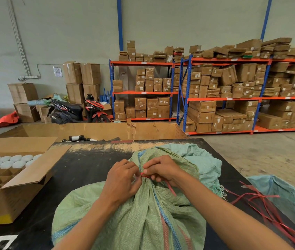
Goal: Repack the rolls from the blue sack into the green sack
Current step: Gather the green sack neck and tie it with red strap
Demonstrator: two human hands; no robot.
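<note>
Green sack [137,213]: full, neck gathered | left hand [120,181], right hand [163,170]: fingers pinch red string [145,175] at neck | blue sack [287,193]: limp | stage: apparently closing; knot unfinished.

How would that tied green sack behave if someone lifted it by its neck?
The green sack would probably sag, since its woven cloth folds softly. It bulges full, so likely hefty. The red string both hands pinch at its neck may hold or slip.
</note>
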